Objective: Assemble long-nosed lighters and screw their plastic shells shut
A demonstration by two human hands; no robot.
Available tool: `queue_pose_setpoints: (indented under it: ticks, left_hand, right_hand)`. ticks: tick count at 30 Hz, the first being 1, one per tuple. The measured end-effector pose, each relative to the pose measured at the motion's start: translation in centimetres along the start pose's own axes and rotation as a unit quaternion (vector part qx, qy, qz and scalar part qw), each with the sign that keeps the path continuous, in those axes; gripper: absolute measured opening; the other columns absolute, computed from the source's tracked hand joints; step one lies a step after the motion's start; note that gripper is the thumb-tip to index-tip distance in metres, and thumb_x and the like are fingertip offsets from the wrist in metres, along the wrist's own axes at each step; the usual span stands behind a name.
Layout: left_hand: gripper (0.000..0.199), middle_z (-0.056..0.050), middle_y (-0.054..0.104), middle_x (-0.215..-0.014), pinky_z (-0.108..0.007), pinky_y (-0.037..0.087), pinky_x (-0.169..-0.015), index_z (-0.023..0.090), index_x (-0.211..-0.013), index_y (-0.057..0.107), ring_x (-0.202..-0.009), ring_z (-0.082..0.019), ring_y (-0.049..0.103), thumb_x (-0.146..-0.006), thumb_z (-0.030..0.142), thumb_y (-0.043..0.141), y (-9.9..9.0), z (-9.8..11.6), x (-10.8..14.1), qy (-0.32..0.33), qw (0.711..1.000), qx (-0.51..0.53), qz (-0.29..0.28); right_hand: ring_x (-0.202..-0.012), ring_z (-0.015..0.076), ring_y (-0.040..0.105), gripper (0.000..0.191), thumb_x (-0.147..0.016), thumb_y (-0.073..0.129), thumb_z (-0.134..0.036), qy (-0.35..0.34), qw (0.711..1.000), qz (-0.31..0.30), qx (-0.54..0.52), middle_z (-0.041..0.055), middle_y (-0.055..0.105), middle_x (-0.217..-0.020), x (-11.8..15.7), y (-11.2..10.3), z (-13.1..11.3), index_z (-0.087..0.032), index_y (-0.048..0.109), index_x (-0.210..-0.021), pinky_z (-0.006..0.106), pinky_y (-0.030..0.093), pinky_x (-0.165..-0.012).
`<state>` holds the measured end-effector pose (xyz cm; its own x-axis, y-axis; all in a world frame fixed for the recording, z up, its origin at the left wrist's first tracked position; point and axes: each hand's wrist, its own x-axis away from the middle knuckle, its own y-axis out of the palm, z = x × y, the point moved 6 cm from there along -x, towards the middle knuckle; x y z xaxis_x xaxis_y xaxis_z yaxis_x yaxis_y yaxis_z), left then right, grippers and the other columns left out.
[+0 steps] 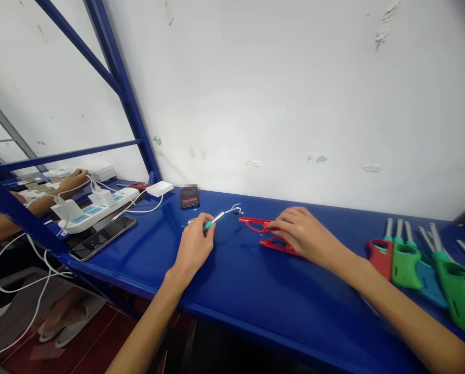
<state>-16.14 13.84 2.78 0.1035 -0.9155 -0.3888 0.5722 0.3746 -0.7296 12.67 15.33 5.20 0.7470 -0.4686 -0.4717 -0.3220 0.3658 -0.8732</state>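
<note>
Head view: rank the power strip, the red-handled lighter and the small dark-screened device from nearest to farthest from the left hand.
From the left hand:
1. Small dark-screened device, beyond it, near the wall
2. Power strip, to its left
3. Red-handled lighter, far right

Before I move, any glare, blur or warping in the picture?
Head view: wall brightly lit, no harsh glare; soft shadows on the blue desk; wide-lens stretch on the green handle at the right edge; upper right corner dark; thin wires by the left hand too soft to trace.
</note>
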Motion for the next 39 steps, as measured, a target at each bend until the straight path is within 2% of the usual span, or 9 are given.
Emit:
queue_pose_setpoints:
  ticks: [5,9,15,18,22,24,27,30,39]
  left_hand:
    - [0.028,-0.006,0.073,-0.110,-0.041,0.064,-0.086,0.017,-0.121,0.070,-0.092,-0.020,0.072,-0.108,0.041,0.069,-0.3,0.6,0.4,0.004,0.999,0.048,0.025]
    - [0.026,-0.003,0.071,-0.099,-0.038,0.060,-0.081,0.017,-0.114,0.071,-0.083,-0.018,0.068,-0.108,0.043,0.068,-0.3,1.4,0.7,0.024,0.995,0.094,0.017]
    - [0.028,0.001,0.062,-0.081,-0.029,0.044,-0.067,0.021,-0.110,0.074,-0.072,-0.016,0.055,-0.103,0.045,0.063,-0.1,3.4,1.5,0.043,0.979,0.192,-0.060]
    - [0.032,0.001,0.062,-0.078,-0.028,0.045,-0.067,0.020,-0.109,0.075,-0.071,-0.016,0.056,-0.100,0.049,0.065,0.1,4.9,2.1,0.044,0.960,0.242,-0.131]
    - [0.030,-0.003,0.071,-0.089,-0.029,0.050,-0.072,0.020,-0.115,0.076,-0.080,-0.018,0.064,-0.098,0.043,0.068,0.2,6.4,2.8,0.041,0.937,0.284,-0.197]
    - [0.028,-0.002,0.071,-0.090,-0.028,0.049,-0.072,0.020,-0.117,0.076,-0.079,-0.017,0.063,-0.097,0.040,0.070,0.1,6.4,2.8,0.037,0.933,0.292,-0.207]
    - [0.027,-0.002,0.071,-0.091,-0.027,0.049,-0.073,0.020,-0.118,0.075,-0.078,-0.016,0.061,-0.098,0.038,0.070,0.0,5.9,2.6,0.030,0.930,0.299,-0.210]
    - [0.028,-0.005,0.075,-0.099,-0.029,0.050,-0.075,0.020,-0.119,0.074,-0.078,-0.016,0.062,-0.101,0.040,0.067,-0.1,5.3,2.4,0.027,0.925,0.305,-0.225]
    - [0.024,-0.005,0.078,-0.102,-0.031,0.050,-0.080,0.021,-0.114,0.076,-0.087,-0.019,0.065,-0.105,0.037,0.060,0.9,5.1,2.4,0.032,0.912,0.271,-0.306]
  right_hand:
    - [-0.099,0.0200,0.069,0.020,-0.110,0.058,-0.022,-0.057,0.998,0.000,-0.029,0.0032,0.073,-0.107,1.6,-0.7,-4.1,-0.023,0.071,-0.126,0.043,0.057,-0.095]
    - [-0.097,0.0190,0.069,0.024,-0.111,0.052,-0.020,-0.063,0.996,-0.002,-0.056,0.0038,0.075,-0.103,2.5,0.2,-5.5,-0.025,0.072,-0.124,0.038,0.054,-0.092]
    - [-0.097,0.0182,0.070,0.023,-0.114,0.050,-0.033,-0.015,0.997,0.022,-0.070,0.0012,0.075,-0.105,2.7,-0.2,-4.9,-0.029,0.072,-0.120,0.040,0.051,-0.096]
    - [-0.085,0.0195,0.064,0.027,-0.114,0.049,-0.035,0.046,0.996,0.059,-0.047,0.0027,0.072,-0.092,3.1,-1.2,-3.7,-0.024,0.068,-0.098,0.040,0.048,-0.088]
    - [-0.070,0.0184,0.054,0.036,-0.112,0.053,-0.041,0.108,0.989,0.102,-0.024,-0.0007,0.061,-0.074,3.7,-2.4,-2.2,-0.024,0.051,-0.081,0.039,0.043,-0.079]
    - [-0.072,0.0183,0.057,0.032,-0.113,0.052,-0.042,0.114,0.988,0.102,-0.029,-0.0011,0.066,-0.079,3.9,-2.4,-1.9,-0.025,0.050,-0.085,0.039,0.044,-0.080]
    - [-0.090,0.0228,0.067,0.017,-0.113,0.049,-0.038,0.111,0.989,0.091,-0.034,0.0020,0.078,-0.102,4.1,-1.7,-2.0,-0.026,0.061,-0.112,0.041,0.046,-0.088]
    - [-0.099,0.0262,0.068,0.025,-0.113,0.048,-0.034,0.114,0.989,0.084,-0.029,0.0052,0.079,-0.113,4.3,-0.9,-2.1,-0.025,0.060,-0.133,0.044,0.046,-0.093]
    - [-0.081,0.0214,0.061,0.025,-0.111,0.054,-0.043,0.095,0.993,0.029,-0.057,0.0033,0.069,-0.094,4.8,0.5,-2.7,-0.026,0.071,-0.119,0.041,0.045,-0.078]
